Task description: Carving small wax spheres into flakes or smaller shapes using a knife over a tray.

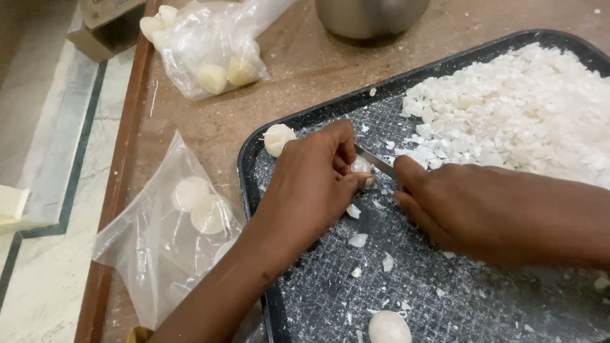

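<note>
From my remote seat, going left to right: a clear bag [168,235] with pale round lumps lies on the desk [210,127], a second bag [210,47] up top. On the dark tray [251,184], one whole lump [278,138] sits at the near-left corner. The left hand [311,184] has its grip pinched tight around a small white lump [362,166], held just above the tray. The right hand [470,213] grips a knife [375,160] closed, blade touching that lump. I judge the step as shaving the lump into chips; next calls for a steady push down, fingers clear. A big heap of white chips [515,108] fills the tray's right, and another lump [389,327] rests at the bottom edge
</note>
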